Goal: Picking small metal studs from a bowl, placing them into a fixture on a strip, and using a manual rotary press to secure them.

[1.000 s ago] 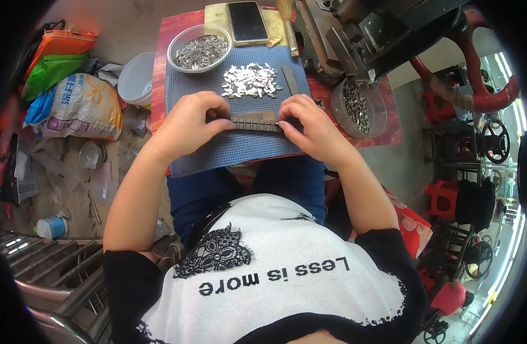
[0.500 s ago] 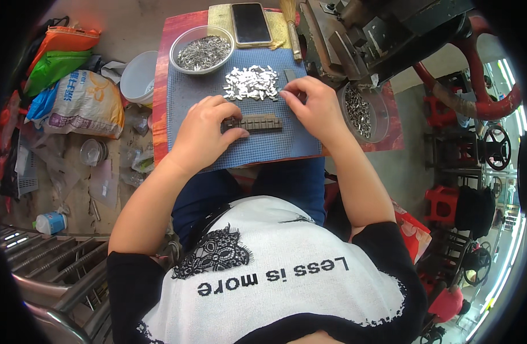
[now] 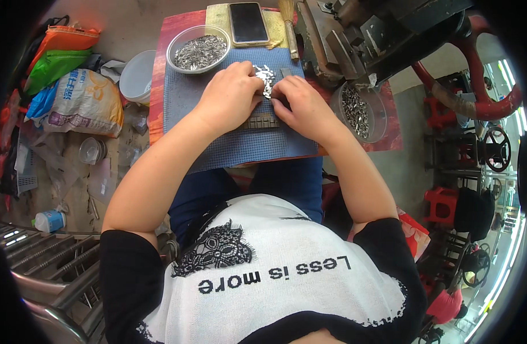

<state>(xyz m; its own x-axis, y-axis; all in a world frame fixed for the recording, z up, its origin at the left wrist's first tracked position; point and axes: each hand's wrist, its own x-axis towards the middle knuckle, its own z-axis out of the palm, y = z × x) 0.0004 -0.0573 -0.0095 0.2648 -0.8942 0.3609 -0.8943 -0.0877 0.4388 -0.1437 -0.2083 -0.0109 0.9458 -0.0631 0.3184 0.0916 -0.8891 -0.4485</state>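
Note:
A heap of small white pieces (image 3: 266, 79) lies on the blue ribbed mat (image 3: 189, 146), partly hidden behind my hands. My left hand (image 3: 232, 96) covers the heap's left side, fingers curled down and their tips mostly out of sight. At the heap's right edge is my right hand (image 3: 302, 106), with thumb and fingers bent together; I cannot make out what is between them. Just below the fingers lies a slotted metal bar (image 3: 261, 122), its left part covered by my left hand. A small grey flat block (image 3: 286, 73) sits beyond my right hand.
A clear bowl of silvery slivers (image 3: 199, 51) stands at the far left of the mat, beside a phone (image 3: 248, 24). To the right are a brush (image 3: 291, 31), a dark machine (image 3: 355, 46) with a red handwheel (image 3: 475, 106), and a round tub of metal pieces (image 3: 360, 114).
My left hand has left the slotted bar and moved up and right to the white heap. My right hand has shifted slightly left and down, and the two hands are now close together.

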